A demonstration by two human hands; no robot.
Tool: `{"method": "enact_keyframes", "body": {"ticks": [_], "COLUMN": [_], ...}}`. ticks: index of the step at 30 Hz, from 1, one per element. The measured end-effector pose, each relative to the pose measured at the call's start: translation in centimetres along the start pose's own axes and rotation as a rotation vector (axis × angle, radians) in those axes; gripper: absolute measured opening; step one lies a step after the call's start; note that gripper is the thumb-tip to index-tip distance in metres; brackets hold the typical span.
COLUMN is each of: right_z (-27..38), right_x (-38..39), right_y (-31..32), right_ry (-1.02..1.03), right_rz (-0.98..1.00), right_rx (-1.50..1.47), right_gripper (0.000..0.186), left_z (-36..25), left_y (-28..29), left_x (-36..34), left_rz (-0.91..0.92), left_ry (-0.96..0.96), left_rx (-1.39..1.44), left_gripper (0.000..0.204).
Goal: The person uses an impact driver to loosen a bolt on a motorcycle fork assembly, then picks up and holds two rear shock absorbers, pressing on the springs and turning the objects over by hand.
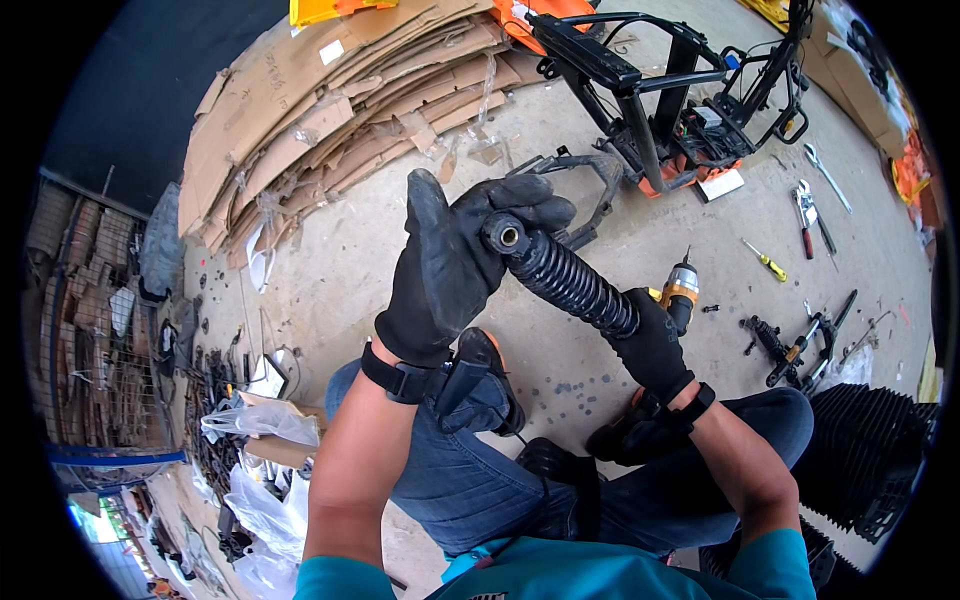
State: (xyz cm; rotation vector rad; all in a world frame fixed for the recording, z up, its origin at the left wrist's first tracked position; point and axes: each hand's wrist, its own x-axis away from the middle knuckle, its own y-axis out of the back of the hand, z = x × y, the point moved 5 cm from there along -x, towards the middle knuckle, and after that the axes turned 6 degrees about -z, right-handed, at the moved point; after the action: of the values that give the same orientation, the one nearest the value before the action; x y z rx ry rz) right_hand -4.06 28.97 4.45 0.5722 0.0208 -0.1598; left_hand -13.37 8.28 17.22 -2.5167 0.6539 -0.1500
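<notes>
A black coil-spring shock absorber [575, 282] is held up slantwise before me. My right hand [650, 340], in a black glove, is wrapped around its lower right end and hides that part. At the upper left end, a round mounting eye with a metal bushing faces up. My left hand [450, 255], gloved too, is beside that eye with the thumb stretched out and the fingers reaching behind it. The left fingers are not closed on the shock absorber; whether they touch it is hard to tell.
A black vehicle frame [660, 95] stands ahead to the right, with a loose bracket [600, 195] by it. On the floor lie a cordless drill [681, 290], a screwdriver [765, 260], pliers [805, 215] and a wrench [828, 178]. Flattened cardboard [300, 130] is piled ahead left.
</notes>
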Motion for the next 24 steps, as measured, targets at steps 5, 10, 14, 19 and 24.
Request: {"method": "enact_keyframes", "body": {"ticks": [5,10,14,19,24], "right_z": [-0.4,-0.9,-0.7,-0.3,0.7], "right_x": [0.1,0.2,0.2,0.0,0.3], "right_y": [-0.2,-0.5,-0.3,-1.1,-0.5], "right_ry": [0.005,-0.013,0.020,-0.172,-0.013], "right_rz": [-0.007,0.010,0.057,0.280,0.347], "right_rx": [-0.005,-0.021,0.047,0.121,0.304], "right_gripper": [0.030,0.031,0.030,0.021,0.027], "left_z": [0.1,-0.5,-0.4,1.2,9.3], "left_y": [-0.9,-1.2,1.2,1.0,-0.7], "left_x": [0.3,0.7,1.1,0.9,2.5], "left_rz": [0.054,-0.027,-0.295,-0.059,0.328], "left_ry": [0.029,0.003,-0.255,-0.423,-0.276], "left_rx": [-0.008,-0.340,-1.202,-1.558,-1.880], "left_gripper": [0.103,0.076,0.047,0.054,0.079]}}
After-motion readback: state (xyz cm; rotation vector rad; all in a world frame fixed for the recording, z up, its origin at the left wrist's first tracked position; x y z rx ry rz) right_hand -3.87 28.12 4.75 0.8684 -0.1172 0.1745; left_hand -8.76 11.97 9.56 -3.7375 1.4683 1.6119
